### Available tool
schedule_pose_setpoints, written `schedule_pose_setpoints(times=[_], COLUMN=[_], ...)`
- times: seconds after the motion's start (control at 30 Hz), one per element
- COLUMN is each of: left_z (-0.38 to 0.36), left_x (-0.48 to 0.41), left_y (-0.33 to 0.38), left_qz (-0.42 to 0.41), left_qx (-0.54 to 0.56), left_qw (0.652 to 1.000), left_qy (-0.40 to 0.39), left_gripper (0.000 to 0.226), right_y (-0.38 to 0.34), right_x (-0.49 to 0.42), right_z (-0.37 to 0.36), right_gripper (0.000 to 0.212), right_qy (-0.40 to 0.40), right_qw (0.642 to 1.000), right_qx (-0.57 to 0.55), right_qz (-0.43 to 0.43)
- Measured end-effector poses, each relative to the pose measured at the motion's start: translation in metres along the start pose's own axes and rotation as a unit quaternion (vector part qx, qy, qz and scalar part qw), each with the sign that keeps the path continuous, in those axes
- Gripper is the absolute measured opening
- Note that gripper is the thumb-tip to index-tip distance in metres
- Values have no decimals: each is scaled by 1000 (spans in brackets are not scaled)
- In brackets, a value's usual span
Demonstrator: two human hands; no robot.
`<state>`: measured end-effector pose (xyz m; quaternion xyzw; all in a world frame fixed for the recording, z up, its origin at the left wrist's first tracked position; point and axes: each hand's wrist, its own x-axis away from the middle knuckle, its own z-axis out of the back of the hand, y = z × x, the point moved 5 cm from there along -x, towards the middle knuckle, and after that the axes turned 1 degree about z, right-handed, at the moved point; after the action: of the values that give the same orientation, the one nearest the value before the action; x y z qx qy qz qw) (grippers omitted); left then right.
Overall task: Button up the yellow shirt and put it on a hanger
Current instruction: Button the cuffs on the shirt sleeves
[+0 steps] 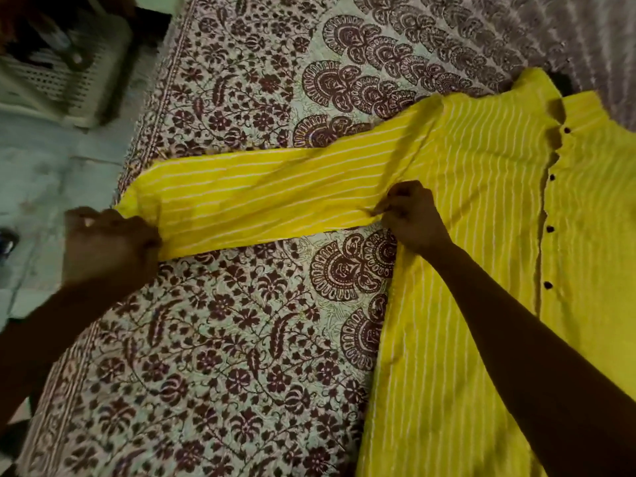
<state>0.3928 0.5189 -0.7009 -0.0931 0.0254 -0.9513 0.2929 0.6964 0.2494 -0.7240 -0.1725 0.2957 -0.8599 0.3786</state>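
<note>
The yellow shirt (488, 187) with thin white stripes lies flat on the bed, front up, collar toward the upper right. Several dark buttons (550, 229) run down its placket, which looks closed along the visible length. One long sleeve (261, 197) stretches out to the left across the bedspread. My left hand (110, 246) grips the cuff end of that sleeve at the bed's edge. My right hand (409, 218) pinches the fabric where the sleeve meets the body, at the underarm. No hanger is in view.
The bed carries a cream bedspread (223, 339) printed with maroon flowers and paisleys. A white slotted plastic basket (65, 74) stands on the pale floor (51, 173) at the upper left. A grey patterned cloth (568, 32) lies at the upper right.
</note>
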Motion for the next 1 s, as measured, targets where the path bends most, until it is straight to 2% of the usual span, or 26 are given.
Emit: schedule_pose_setpoints(times=[0.07, 0.13, 0.17, 0.23, 0.33, 0.4, 0.47, 0.57, 0.6, 0.7, 0.8, 0.87, 0.93, 1.0], left_z=[29, 45, 43, 34, 14, 13, 24, 45, 49, 46, 42, 39, 36, 31], left_x=[-8, -27, -46, -88, -135, -152, -165, -185, -191, -202, -205, -205, -204, -201], left_y=[34, 70, 87, 121, 154, 157, 149, 115, 107, 104, 109, 113, 115, 111], left_qz=[-58, -112, -131, -142, -102, -74, -33, 64, 86, 98, 112, 104, 95, 82], left_qx=[58, 143, 187, 228, 176, 161, 228, 321, 331, 309, 302, 304, 299, 289], left_qw=[994, 971, 958, 954, 979, 984, 973, 942, 935, 944, 944, 944, 948, 953], left_qy=[78, 155, 172, 129, 19, -6, 2, 81, 92, 65, 71, 77, 61, 35], left_gripper=[24, 26, 27, 34, 54, 49, 35, 30, 30, 29, 31, 31, 35, 39], right_y=[-4, -9, -10, -5, 7, 10, 9, 8, 8, 8, 4, 3, 6, 12], right_x=[-3, -5, -5, -6, -7, -7, -4, 4, 6, 9, -3, -22, -50, -76], right_z=[-1, -2, -3, -9, -15, -14, -9, -4, -5, -9, 13, 28, 33, 27], right_gripper=[48, 55, 58, 60, 55, 53, 45, 21, 20, 30, 36, 45, 65, 83], right_qy=[-37, -46, -41, -37, -60, -68, -49, 29, 35, 20, 98, 145, 120, 44], right_qw=[998, 996, 995, 992, 986, 988, 993, 998, 997, 993, 993, 986, 979, 969], right_qx=[47, 75, 87, 115, 131, 123, 98, 55, 68, 107, 51, 73, 160, 244], right_qz=[-14, -15, -19, -48, -82, -72, -52, -30, -15, 39, 41, 47, 32, 0])
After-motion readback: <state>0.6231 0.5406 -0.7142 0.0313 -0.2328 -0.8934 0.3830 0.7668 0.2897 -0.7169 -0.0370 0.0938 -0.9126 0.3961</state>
